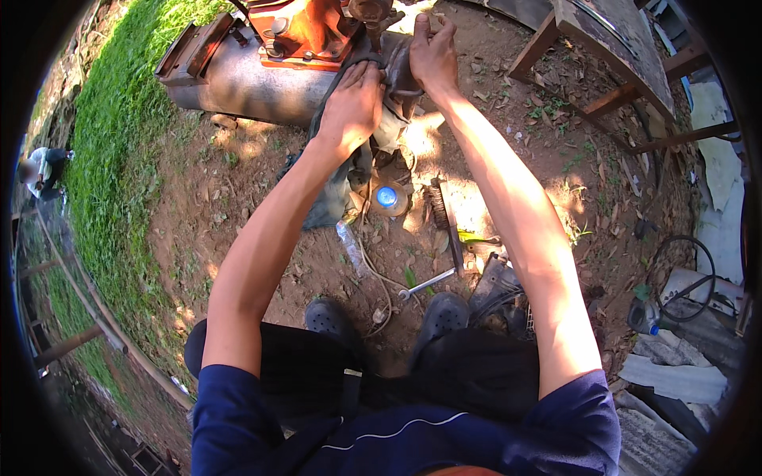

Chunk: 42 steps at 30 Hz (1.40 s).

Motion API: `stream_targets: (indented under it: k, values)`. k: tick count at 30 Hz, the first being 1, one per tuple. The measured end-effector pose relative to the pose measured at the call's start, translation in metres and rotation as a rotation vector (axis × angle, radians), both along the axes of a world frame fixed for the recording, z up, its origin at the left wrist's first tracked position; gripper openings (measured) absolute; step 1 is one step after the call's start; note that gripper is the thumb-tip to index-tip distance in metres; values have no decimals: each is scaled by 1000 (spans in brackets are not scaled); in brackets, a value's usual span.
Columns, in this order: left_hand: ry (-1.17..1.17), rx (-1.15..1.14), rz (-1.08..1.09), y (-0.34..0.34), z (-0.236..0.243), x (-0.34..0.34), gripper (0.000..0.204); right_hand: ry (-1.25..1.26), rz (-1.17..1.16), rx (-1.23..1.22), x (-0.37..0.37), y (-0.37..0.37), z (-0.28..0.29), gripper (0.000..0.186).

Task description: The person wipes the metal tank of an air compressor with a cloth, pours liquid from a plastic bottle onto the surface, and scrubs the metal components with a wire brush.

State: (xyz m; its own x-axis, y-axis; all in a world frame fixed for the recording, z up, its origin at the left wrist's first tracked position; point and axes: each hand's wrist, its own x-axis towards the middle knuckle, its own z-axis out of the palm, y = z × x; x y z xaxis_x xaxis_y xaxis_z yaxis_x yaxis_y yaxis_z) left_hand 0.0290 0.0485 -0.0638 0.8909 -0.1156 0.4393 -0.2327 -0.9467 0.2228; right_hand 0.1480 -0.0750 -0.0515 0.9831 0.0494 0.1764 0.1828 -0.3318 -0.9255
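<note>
A: Where did the hands sit at that moment?

B: Both were at the far end of the scene, up against the orange-painted metal machine [305, 32] that rested on a long grey steel cylinder [238, 83]. The left hand [353, 103] lay flat, fingers curled down over a dark grey cloth [333, 170] draped off the machine's right end. It pressed on the cloth rather than closed round it.

A: And the right hand?

B: The right hand [432, 55] was a little farther away and to the right, fingers bent around a grimy metal fitting [399, 79] sticking out of the machine. It looked wrapped around the fitting, though I couldn't tell how tight the hold was.

A: So which way did the fitting lie from the two hands?

B: Between them, touching both. It was just right of the left hand and just below the right palm. Its long axis seemed to run near to far, but the hands hid most of it. The right hand was the nearer one to it.

A: Anything on the ground?

B: A blue-capped round container [387, 197], a wire brush [444, 214] and a silver spanner [427, 283] lay on the dirt, nearer the person's dark shoes [440, 313].
</note>
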Motion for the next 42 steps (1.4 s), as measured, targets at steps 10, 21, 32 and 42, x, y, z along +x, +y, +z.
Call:
stream_targets:
  k: [10,21,32,42]
  values:
    - [-123,-244,53,-13,-6,10,26,76,-1,-27,-3,-1,6,71]
    - [-69,-297,215,-16,-10,6,27,-11,-19,-71,2,-1,-6,73]
    - [46,-184,302,-36,-1,-1,40,-22,-28,-46,-4,-3,2,73]
    - [-44,-221,2,-10,-3,4,25,36,-4,-50,-3,0,6,71]
